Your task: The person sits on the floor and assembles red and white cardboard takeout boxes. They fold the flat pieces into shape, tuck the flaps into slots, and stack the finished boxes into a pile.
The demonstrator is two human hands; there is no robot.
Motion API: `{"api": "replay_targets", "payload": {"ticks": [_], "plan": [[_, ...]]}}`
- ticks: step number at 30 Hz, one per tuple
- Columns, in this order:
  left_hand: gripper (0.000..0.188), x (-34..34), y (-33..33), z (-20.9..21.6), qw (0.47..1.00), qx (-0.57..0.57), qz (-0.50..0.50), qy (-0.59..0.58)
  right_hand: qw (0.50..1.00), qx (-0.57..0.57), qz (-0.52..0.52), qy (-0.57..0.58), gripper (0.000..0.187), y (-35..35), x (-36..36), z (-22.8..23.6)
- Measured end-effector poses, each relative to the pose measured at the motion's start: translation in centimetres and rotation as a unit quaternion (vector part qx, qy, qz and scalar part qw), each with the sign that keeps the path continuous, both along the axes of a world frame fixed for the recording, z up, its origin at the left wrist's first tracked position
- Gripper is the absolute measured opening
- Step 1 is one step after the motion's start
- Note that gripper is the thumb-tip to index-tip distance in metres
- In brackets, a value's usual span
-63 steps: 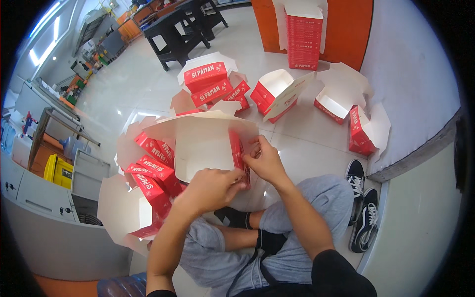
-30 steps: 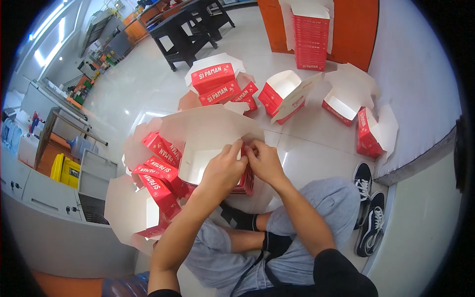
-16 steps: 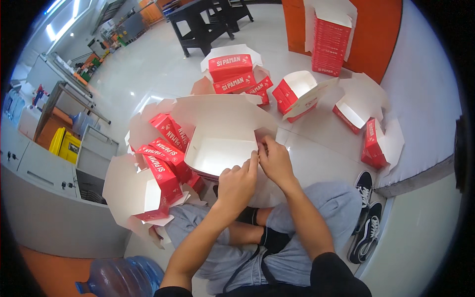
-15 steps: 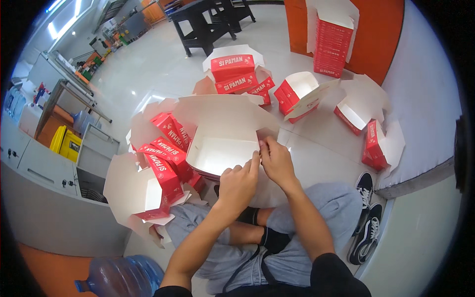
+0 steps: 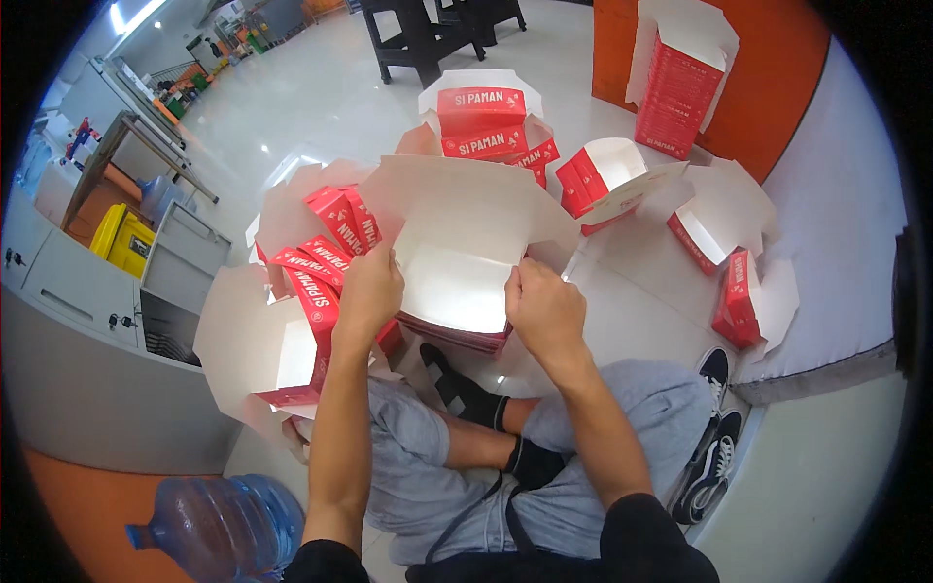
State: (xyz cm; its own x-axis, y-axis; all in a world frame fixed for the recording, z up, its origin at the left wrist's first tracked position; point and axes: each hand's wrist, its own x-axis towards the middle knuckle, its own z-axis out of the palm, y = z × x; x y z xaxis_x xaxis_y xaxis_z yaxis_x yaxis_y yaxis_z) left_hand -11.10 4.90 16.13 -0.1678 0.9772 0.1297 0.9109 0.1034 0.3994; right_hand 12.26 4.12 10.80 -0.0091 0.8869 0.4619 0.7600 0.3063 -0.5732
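A red-and-white paper food box [image 5: 455,284] stands in front of my crossed legs, lid flap raised and white inside facing up. It seems to be the top one of a stack, as several edges show below its front. At its left side, my left hand [image 5: 371,291] has its fingers closed on the rim. My right hand [image 5: 546,309] is closed at the right front corner, thumb up along the edge. The fingertips of both hands are partly hidden. Close to my left hand lie folded red boxes [image 5: 316,282] in a loose pile, with an open box [image 5: 292,355] in front.
More boxes [image 5: 483,121] are piled beyond, and single open boxes [image 5: 603,180] lie to the right. A tall stack [image 5: 675,97] stands by an orange panel. Shoes [image 5: 708,457] sit at right, a water bottle [image 5: 219,525] at lower left, a grey cabinet [image 5: 97,360] at left.
My left hand has moved from the box's front right corner to its left side. My right hand has shifted slightly down and stays at the right edge. The view has shifted a little.
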Motion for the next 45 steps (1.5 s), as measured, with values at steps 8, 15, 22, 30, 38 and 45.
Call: {"api": "replay_targets", "payload": {"ticks": [8, 15, 22, 30, 38, 45], "plan": [[0.043, -0.6, 0.3, 0.8, 0.951, -0.082, 0.010, -0.298, 0.993, -0.093, 0.020, 0.064, 0.028, 0.1, 2.7, 0.4], [0.065, 0.1, -0.4, -3.2, 0.785, -0.188, 0.034, -0.589, 0.893, -0.126, 0.132, 0.412, 0.055, 2.3, 2.8, -4.3], [0.068, 2.0, -0.9, -5.0, 0.776, -0.197, 0.027, -0.599, 0.589, -0.342, 0.167, 0.713, 0.073, 1.8, 4.8, -1.8], [0.085, 0.1, -0.1, -9.3, 0.748, -0.174, 0.000, -0.641, 0.767, -0.261, 0.180, 0.558, 0.075, 1.7, 3.5, -4.6], [0.081, 3.4, -1.9, -7.6, 0.699, -0.089, 0.024, -0.709, 0.750, -0.318, 0.173, 0.554, 0.071, -0.1, 3.5, -2.5], [0.090, 3.4, -2.1, -8.5, 0.695, -0.089, -0.019, -0.714, 0.749, -0.292, 0.171, 0.570, 0.065, -0.4, 3.3, -4.1]]}}
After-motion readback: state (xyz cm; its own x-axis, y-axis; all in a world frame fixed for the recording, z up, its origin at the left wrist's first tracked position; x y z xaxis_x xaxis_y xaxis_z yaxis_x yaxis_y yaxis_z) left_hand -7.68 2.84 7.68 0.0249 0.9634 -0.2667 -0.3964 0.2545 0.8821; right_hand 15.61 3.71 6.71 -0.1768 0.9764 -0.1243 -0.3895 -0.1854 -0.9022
